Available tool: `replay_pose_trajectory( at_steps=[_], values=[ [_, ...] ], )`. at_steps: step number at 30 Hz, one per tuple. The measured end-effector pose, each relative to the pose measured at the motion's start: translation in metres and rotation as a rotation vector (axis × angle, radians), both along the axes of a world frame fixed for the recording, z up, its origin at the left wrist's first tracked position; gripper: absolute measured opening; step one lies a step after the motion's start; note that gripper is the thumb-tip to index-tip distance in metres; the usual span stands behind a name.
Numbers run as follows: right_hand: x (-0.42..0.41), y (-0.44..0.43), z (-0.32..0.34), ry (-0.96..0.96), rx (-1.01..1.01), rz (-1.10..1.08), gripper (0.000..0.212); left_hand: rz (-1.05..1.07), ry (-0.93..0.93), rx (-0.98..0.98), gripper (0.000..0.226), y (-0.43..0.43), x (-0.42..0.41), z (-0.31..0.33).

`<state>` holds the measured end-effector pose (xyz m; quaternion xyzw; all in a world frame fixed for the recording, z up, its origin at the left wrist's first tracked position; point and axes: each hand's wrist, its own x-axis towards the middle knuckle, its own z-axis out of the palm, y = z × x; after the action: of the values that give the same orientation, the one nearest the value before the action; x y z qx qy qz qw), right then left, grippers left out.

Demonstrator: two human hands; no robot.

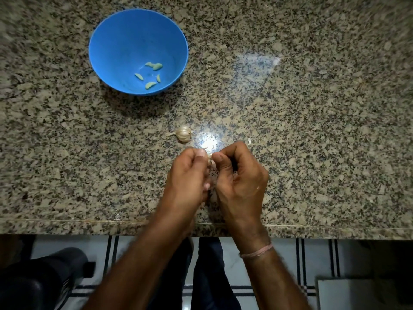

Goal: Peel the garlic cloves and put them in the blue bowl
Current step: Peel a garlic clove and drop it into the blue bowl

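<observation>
The blue bowl (125,41) stands on the granite counter at the upper left, with several peeled garlic cloves (150,74) lying in its bottom. A partly broken garlic bulb (183,133) lies on the counter just beyond my hands. My left hand (190,173) and my right hand (239,173) meet above the counter's front part. Between their thumbs and fingertips they pinch a small garlic clove (210,161), mostly hidden by the fingers. A small pale scrap (249,141), clove or skin, lies beyond my right hand.
The granite counter (312,108) fills most of the view, its front edge running across below my wrists. Under the edge I see a tiled floor, a dark object (44,280) at the lower left and a white object (357,296) at the lower right.
</observation>
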<state>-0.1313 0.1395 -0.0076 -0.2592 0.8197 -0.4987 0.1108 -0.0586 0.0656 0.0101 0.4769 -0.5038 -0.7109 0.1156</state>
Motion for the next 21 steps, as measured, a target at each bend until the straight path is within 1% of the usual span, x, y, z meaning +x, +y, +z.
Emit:
replay_pose_trajectory(
  at_steps=[1, 2, 3, 4, 5, 6, 7, 8, 9, 10, 11, 12, 13, 14, 15, 16, 17, 19, 21],
  values=[
    [-0.001, -0.001, 0.001, -0.123, -0.018, -0.016, 0.023, -0.074, -0.058, -0.317, 0.028, 0.000, 0.002, -0.003],
    [-0.001, -0.002, 0.004, -0.314, -0.057, -0.026, 0.024, -0.135, -0.103, -0.601, 0.027, -0.002, 0.004, -0.006],
    [0.001, -0.003, 0.007, -0.479, -0.082, -0.039, 0.024, -0.159, -0.132, -0.769, 0.027, -0.002, 0.005, -0.008],
    [0.002, -0.003, 0.008, -0.540, -0.090, -0.045, 0.025, -0.154, -0.143, -0.799, 0.026, -0.002, 0.006, -0.010],
    [0.004, -0.003, 0.008, -0.472, -0.078, -0.043, 0.025, -0.128, -0.130, -0.696, 0.027, -0.002, 0.005, -0.010],
    [0.005, -0.003, 0.007, -0.309, -0.055, -0.027, 0.025, -0.059, -0.082, -0.450, 0.029, -0.002, 0.003, -0.010],
    [0.004, -0.003, 0.005, -0.120, -0.019, -0.004, 0.026, 0.012, -0.001, -0.119, 0.030, -0.003, 0.001, -0.006],
    [0.002, -0.003, 0.003, 0.029, 0.010, 0.016, 0.026, 0.081, 0.084, 0.203, 0.030, -0.004, -0.002, -0.002],
    [0.001, -0.002, 0.000, 0.141, 0.034, 0.024, 0.025, 0.101, 0.114, 0.365, 0.030, -0.005, -0.003, 0.002],
    [0.001, -0.001, -0.001, 0.200, 0.043, 0.023, 0.025, 0.084, 0.085, 0.342, 0.031, -0.005, -0.003, 0.002],
    [0.001, -0.001, -0.003, 0.189, 0.043, 0.019, 0.025, 0.031, 0.017, 0.144, 0.031, -0.002, -0.002, 0.001],
    [0.000, -0.002, -0.003, 0.086, 0.024, 0.007, 0.025, -0.052, -0.064, -0.177, 0.030, -0.001, 0.001, -0.002],
    [0.000, -0.003, 0.000, -0.087, -0.010, -0.010, 0.025, -0.122, -0.124, -0.520, 0.029, 0.001, 0.003, -0.005],
    [0.000, -0.003, 0.002, -0.296, -0.044, -0.029, 0.025, -0.161, -0.147, -0.783, 0.027, 0.002, 0.006, -0.007],
    [0.000, -0.003, 0.006, -0.513, -0.077, -0.050, 0.025, -0.170, -0.149, -0.919, 0.025, 0.002, 0.007, -0.008],
    [-0.001, -0.003, 0.010, -0.697, -0.111, -0.058, 0.024, -0.160, -0.130, -0.959, 0.022, 0.001, 0.008, -0.008],
    [-0.002, -0.002, 0.011, -0.839, -0.146, -0.058, 0.024, -0.137, -0.103, -0.946, 0.018, 0.000, 0.008, -0.008],
    [-0.004, -0.001, 0.011, -0.995, -0.206, -0.056, 0.024, -0.102, -0.069, -0.860, 0.011, -0.002, 0.010, -0.009],
    [-0.004, 0.001, 0.010, -1.083, -0.232, -0.077, 0.026, -0.085, -0.075, -0.718, 0.010, -0.002, 0.010, -0.005]
  ],
)
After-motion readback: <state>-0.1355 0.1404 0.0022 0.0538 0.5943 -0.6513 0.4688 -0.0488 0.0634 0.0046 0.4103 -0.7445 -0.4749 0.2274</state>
